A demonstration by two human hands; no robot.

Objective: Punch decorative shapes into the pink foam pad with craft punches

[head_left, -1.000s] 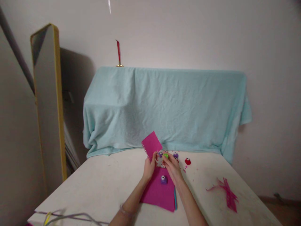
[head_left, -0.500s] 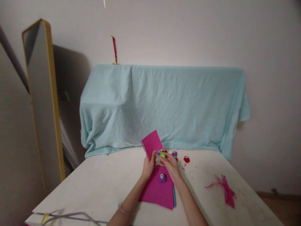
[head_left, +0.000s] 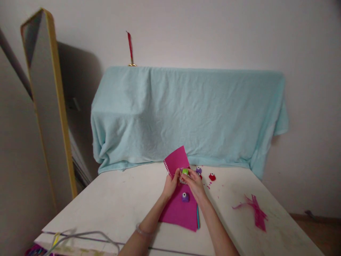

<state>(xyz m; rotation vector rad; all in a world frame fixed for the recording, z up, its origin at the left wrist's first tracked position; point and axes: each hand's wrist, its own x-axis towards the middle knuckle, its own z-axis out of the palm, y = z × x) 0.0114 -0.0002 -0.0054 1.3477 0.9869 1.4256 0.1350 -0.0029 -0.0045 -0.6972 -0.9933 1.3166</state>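
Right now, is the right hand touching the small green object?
Touching: the head view shows the right hand with its thumb and fingers against the small green object.

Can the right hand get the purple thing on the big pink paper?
Probably yes: the purple thing sits close by on the big pink paper, with nothing over it. But the right hand holds the green thing, so it may need to let go first.

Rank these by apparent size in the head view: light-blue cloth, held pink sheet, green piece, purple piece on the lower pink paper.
1. Light-blue cloth
2. Held pink sheet
Too alike to rank: purple piece, green piece; the right hand partly covers the green one.
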